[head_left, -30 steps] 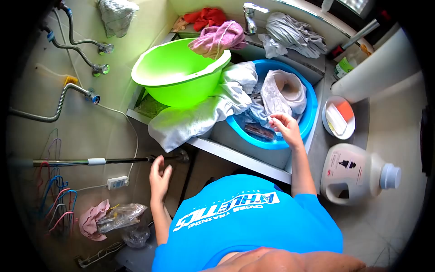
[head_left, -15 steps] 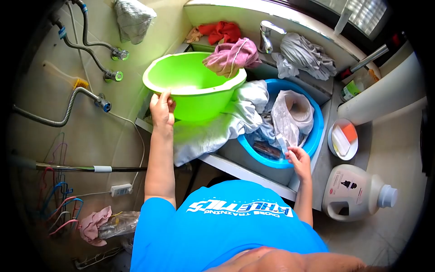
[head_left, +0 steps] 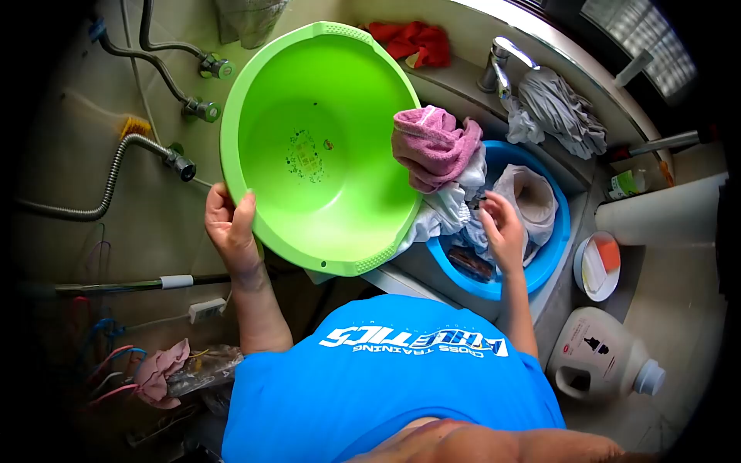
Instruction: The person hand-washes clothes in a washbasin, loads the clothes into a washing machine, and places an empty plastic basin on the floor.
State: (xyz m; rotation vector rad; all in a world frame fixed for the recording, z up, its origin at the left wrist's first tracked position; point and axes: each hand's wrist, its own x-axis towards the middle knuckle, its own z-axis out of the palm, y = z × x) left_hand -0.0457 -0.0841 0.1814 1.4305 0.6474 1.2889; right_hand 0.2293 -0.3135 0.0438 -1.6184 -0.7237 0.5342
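A bright green basin (head_left: 266,100) is tilted so that its inside faces me. My left hand (head_left: 235,231) grips its lower-left rim, thumb and fingers closed on the edge. A pink towel (head_left: 436,147) is bunched at the basin's right rim, above some pale cloth (head_left: 440,216). My right hand (head_left: 503,230) hovers over the blue basin (head_left: 557,251) with fingers bent and apart, nothing visible in it. Inside the blue basin lie wet-looking laundry, a whitish bag-like item (head_left: 532,202) and a dark brownish object (head_left: 469,264).
A chrome faucet (head_left: 502,62), grey cloth (head_left: 563,112) and red cloth (head_left: 413,40) are at the back. On the right stand a white bowl (head_left: 580,272) with a sponge and a detergent jug (head_left: 598,351). Hoses and valves (head_left: 202,109) line the left wall.
My left hand has tipped the green basin up toward me, showing its inside. My right hand has moved from the blue basin's front rim to above its contents.
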